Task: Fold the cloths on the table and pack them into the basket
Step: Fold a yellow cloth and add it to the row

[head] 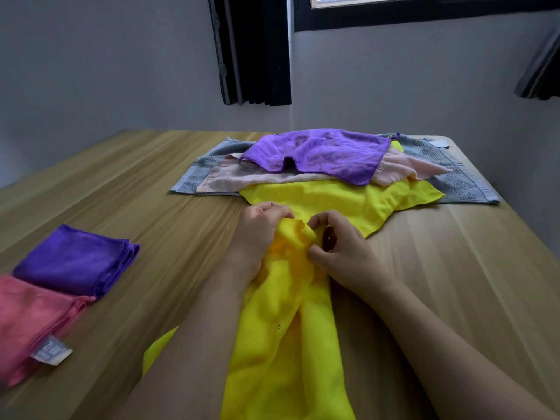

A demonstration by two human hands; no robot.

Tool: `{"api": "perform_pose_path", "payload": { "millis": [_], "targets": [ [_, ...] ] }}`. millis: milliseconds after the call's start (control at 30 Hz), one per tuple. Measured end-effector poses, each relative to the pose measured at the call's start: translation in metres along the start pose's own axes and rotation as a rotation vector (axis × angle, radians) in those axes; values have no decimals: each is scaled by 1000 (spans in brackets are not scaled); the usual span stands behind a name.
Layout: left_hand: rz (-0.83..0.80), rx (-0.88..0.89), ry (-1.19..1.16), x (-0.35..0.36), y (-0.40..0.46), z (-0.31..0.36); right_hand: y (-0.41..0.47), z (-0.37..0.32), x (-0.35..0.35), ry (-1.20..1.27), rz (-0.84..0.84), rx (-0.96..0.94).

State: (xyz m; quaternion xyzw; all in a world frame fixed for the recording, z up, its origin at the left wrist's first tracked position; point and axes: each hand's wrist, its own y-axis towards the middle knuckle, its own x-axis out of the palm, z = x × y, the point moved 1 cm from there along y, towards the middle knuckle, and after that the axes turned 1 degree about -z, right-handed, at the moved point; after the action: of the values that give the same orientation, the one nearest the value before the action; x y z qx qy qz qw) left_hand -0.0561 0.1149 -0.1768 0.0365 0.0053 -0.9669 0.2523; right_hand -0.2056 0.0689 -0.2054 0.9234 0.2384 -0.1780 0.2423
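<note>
- A yellow cloth [288, 344] hangs bunched between both hands over the near edge of the wooden table [454, 268], its lower part draping down toward the camera.
- The left hand [260, 231] grips the cloth's top from the left with curled fingers; the right hand [339, 250] pinches the same gathered top between thumb and fingertips, just beside the left.
- Behind the hands lies a heap of unfolded cloths: a second yellow cloth [363, 201] spread flat at the front, a pale pink towel [257, 180] partly over it, a purple cloth [318, 156] on top, and a grey towel [463, 180] beneath them all — its ends stick out left and right.
- The held cloth's top sits right in front of the spread yellow one; whether they touch I cannot tell.
- At the left, well apart from the heap, a folded purple cloth [75, 262] and a folded pink cloth [33, 322] lie touching, the pink one nearer with a grey label.
- Bare tabletop shows between the folded pair and the arms, and to the right of the right arm — out to the table's right edge.
- A grey wall, dark curtains [251, 50] and a window frame stand behind the table.
</note>
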Motion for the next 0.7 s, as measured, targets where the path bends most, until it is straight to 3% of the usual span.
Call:
{"api": "perform_pose_path", "payload": {
  "millis": [333,567,700],
  "targets": [
    [-66,-18,42,-1,0,-1,5,10,-5,130,152,102],
    [11,67,0,-1,2,-2,3,4,-3,7,99,75],
    [63,81,9,-2,4,-3,4,5,-2,-51,152,49]
  ]
}}
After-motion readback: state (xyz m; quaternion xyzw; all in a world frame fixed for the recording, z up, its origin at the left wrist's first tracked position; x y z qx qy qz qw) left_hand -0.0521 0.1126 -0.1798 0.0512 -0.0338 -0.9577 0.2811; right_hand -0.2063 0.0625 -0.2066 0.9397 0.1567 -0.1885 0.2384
